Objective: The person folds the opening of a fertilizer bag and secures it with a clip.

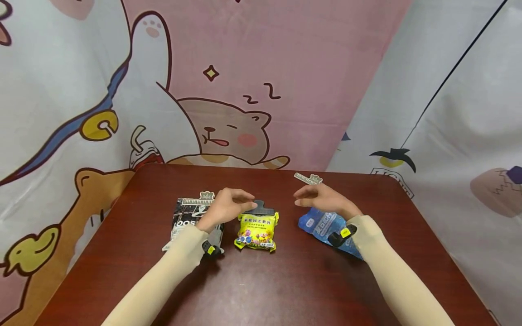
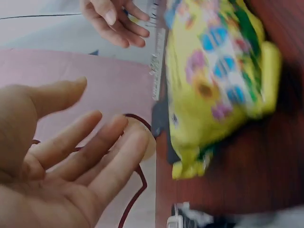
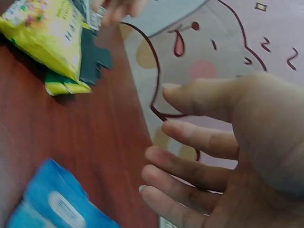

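In the head view my left hand (image 1: 226,207) is over the table between a black-and-white bag (image 1: 184,216) and a yellow bag (image 1: 257,232). Its fingers are loosely bent, and nothing is in them in the left wrist view. A dark clip (image 1: 263,210) sits along the yellow bag's top edge, with my left fingertips overlapping it in the head view. My right hand (image 1: 326,198) hovers above the far end of a blue bag (image 1: 320,222), fingers relaxed and holding nothing. A cream clip (image 1: 191,201) with a piano-key pattern grips the black-and-white bag's top.
Another piano-key clip (image 1: 306,178) lies loose near the far edge of the brown table (image 1: 261,285), beyond my right hand. A cartoon-printed cloth (image 1: 318,81) hangs behind the table. My forearm and wrist strap cover part of the blue bag.
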A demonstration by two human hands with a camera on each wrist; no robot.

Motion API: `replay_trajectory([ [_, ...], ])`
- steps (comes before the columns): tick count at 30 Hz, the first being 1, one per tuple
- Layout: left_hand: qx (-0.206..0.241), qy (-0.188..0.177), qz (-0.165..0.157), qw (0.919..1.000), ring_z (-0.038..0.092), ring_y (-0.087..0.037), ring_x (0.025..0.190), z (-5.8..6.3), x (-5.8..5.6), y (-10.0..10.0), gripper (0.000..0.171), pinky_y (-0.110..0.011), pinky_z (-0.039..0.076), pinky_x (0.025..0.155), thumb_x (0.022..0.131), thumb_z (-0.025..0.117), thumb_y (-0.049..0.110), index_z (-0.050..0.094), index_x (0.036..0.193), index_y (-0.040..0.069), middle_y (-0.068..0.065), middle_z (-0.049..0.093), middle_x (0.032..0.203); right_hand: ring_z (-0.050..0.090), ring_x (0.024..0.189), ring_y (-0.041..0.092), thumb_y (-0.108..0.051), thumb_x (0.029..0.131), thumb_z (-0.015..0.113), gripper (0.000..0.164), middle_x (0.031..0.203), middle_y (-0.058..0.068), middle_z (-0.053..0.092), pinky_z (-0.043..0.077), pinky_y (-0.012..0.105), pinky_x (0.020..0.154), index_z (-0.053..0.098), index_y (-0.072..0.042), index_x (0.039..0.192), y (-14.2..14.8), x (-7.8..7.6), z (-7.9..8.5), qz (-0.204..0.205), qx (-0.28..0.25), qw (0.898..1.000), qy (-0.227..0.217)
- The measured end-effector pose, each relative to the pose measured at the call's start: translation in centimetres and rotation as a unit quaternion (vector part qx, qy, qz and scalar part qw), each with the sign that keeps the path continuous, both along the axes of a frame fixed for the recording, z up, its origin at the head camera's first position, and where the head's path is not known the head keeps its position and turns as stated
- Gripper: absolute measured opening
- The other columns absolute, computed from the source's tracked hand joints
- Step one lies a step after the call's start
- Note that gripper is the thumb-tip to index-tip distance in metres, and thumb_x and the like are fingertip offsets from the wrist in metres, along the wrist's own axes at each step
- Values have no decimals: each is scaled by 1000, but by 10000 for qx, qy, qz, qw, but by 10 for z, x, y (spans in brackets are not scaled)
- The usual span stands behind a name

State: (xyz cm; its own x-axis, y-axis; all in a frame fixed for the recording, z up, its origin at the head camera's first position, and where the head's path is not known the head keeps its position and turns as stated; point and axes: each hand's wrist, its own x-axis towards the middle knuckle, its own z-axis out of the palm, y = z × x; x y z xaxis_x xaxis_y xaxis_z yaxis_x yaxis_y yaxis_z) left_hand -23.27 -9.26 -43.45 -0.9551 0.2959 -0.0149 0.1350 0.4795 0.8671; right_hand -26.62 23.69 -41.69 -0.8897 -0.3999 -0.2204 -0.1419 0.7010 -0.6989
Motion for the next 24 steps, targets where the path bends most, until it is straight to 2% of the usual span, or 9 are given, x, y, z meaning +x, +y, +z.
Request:
replay_trajectory([
  [4,725,-451,-427,9954,72,-33,107,2,6,8,32,-49,59,91,93,77,33,75,121,19,-1,77,112,63,124,27,-41,94,74,46,138,11,66,51,52,106,66,-19,133,17,-4,9,-16,-6,9999,-157],
  [8,1369,-1000,-716,9829,72,-37,111,1,12,22,32,-48,58,96,93,77,30,74,123,18,-6,75,119,62,125,26,-45,93,73,49,141,11,64,48,55,109,64,-20,135,33,-7,13,-53,157,9995,-274],
  [10,1685,-1312,-840,9733,71,-39,114,0,15,30,34,-46,58,97,93,77,28,73,125,15,-10,74,124,62,124,26,-47,93,72,51,141,11,64,49,55,107,64,-20,135,42,-10,13,27,368,9991,-201],
  [15,2458,-1956,-1158,9423,68,-39,121,-1,22,50,37,-47,55,102,95,74,21,69,128,5,-18,70,131,61,126,29,-48,93,71,53,141,11,64,50,55,106,63,-19,137,61,-18,13,113,720,9971,-202],
  [18,2690,-2189,-1379,9277,68,-35,122,0,26,63,37,-47,54,104,97,71,18,66,130,1,-21,69,132,60,127,31,-49,93,71,57,139,10,65,49,57,107,62,-17,139,71,-22,13,143,856,9959,-273],
  [20,2758,-2305,-1486,9212,68,-34,122,-1,29,73,36,-45,55,103,98,70,18,66,130,1,-20,69,131,59,129,32,-50,93,70,60,140,10,65,47,59,107,61,-16,141,77,-25,13,180,973,9946,-326],
  [24,3043,-2643,-1455,9036,66,-40,124,-9,32,93,37,-43,57,100,98,69,17,65,130,-2,-21,71,126,59,129,32,-47,94,70,59,141,11,64,48,59,107,61,-13,141,88,-29,12,273,1088,9926,-456],
])
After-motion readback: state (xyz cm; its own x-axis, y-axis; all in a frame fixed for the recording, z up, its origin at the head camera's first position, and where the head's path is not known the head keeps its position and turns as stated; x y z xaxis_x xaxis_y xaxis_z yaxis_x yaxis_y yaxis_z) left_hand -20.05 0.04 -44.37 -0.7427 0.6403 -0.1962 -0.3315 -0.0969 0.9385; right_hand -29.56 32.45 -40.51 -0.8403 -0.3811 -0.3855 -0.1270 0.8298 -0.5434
